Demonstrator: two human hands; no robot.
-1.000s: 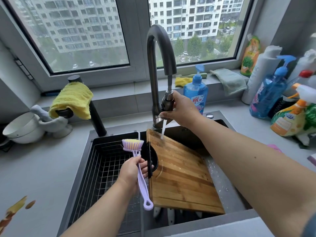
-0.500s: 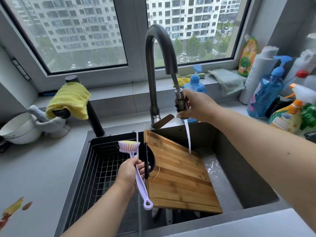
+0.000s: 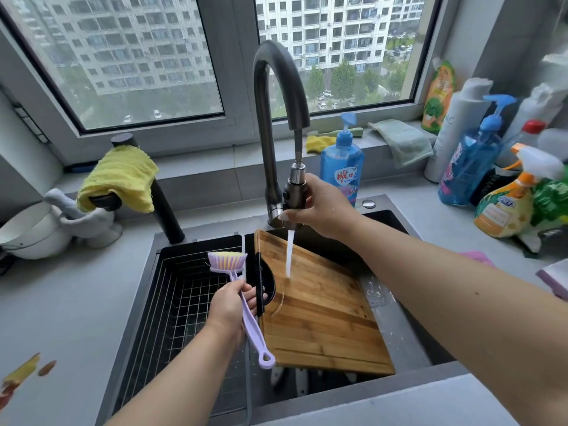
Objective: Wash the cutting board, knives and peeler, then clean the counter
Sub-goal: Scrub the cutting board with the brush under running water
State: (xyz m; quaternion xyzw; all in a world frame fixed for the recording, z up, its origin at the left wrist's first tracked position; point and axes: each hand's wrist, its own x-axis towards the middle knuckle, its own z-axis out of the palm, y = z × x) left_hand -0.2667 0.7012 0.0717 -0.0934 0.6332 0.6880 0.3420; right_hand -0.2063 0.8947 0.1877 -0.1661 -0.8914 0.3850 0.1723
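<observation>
Head view: right hand [image 3: 322, 207] grips spray head [image 3: 294, 192] over cutting board [image 3: 322, 315]; left hand [image 3: 229, 309] clutches brush [image 3: 242, 305].

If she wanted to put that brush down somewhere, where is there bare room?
Bare counter lies left of the sink, between the white bowl and the peel scraps. The wire basket is also free. The right side is crowded with spray bottles and cloths.

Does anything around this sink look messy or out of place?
Yes: food scraps lie loose on the grey counter at the far left, not yet wiped up. The cutting board sits tilted in the sink, but that suits rinsing.
</observation>
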